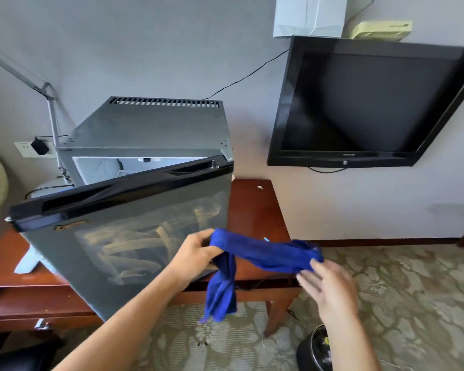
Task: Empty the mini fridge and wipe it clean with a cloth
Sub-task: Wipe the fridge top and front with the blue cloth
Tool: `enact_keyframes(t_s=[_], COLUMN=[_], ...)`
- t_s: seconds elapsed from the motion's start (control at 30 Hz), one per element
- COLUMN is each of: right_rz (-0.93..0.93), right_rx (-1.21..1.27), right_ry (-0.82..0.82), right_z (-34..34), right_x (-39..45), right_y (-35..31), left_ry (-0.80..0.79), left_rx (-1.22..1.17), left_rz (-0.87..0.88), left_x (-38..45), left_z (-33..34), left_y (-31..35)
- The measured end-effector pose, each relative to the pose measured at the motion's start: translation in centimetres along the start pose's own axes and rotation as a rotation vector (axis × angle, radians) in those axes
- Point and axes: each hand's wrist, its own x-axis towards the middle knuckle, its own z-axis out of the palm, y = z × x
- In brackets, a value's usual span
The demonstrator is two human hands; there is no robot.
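Observation:
A grey mini fridge (150,127) stands on a reddish wooden table (255,210). Its dark door (123,236) is swung partly open toward me, and streaky smears mark the door's front. A slice of white interior shows behind the door's top edge. In front of the door I stretch a blue cloth (268,253) between both hands. My left hand (196,253) grips its left end, with a tail of cloth hanging down. My right hand (330,287) holds the cloth's right end with its fingertips; the hand is blurred.
A black television (364,103) hangs on the wall to the right. A black bin (314,349) stands on the patterned carpet by my right forearm. A lamp arm (51,111), a wall socket with a plug, and a hose are left of the fridge.

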Motion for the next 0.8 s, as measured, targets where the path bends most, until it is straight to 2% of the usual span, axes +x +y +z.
enact_keyframes(t_s=[0.1,0.2,0.27,0.3,0.4,0.47,0.53,0.6,0.73,0.8], right_rz=[0.016,-0.108,-0.228,-0.247,-0.221,-0.190,-0.123,-0.102,-0.020,0.019], right_rx=[-0.307,-0.459,-0.469,-0.449,-0.308,-0.229,-0.151,-0.118,-0.003,0.035], right_ry=[-0.004,-0.310,-0.514,-0.557,-0.606,-0.649,-0.630,-0.529,-0.426,-0.386], right_z=[-0.8,1.4,3.7,4.9,8.1,9.5,10.4,10.8,11.6,12.0], right_x=[1.5,0.9,0.0,-0.2,-0.4,0.2,1.3,2.2,3.6,3.8], right_y=[3.8,6.9,8.1,8.2,7.3,6.7,6.9,7.2,8.1,7.7], left_ry=[-0.008,-0.021,-0.047,-0.060,-0.021,0.017,0.042,0.075,0.268,0.370], left_rx=[-0.065,-0.081,-0.021,0.022,0.130,0.292,0.646,0.944,1.161,1.268], left_rz=[0.031,0.015,0.044,0.069,0.120,0.153,0.185,0.294,0.707,0.822], left_x=[0.5,1.1,1.1,1.1,1.0,0.8,0.0,-1.4,-3.9,-3.9], left_z=[2.5,4.5,5.0,5.0,3.9,1.9,-0.7,-3.3,-8.7,-11.5], left_y=[2.5,3.4,3.9,4.2,4.8,5.1,5.8,6.5,8.9,10.0])
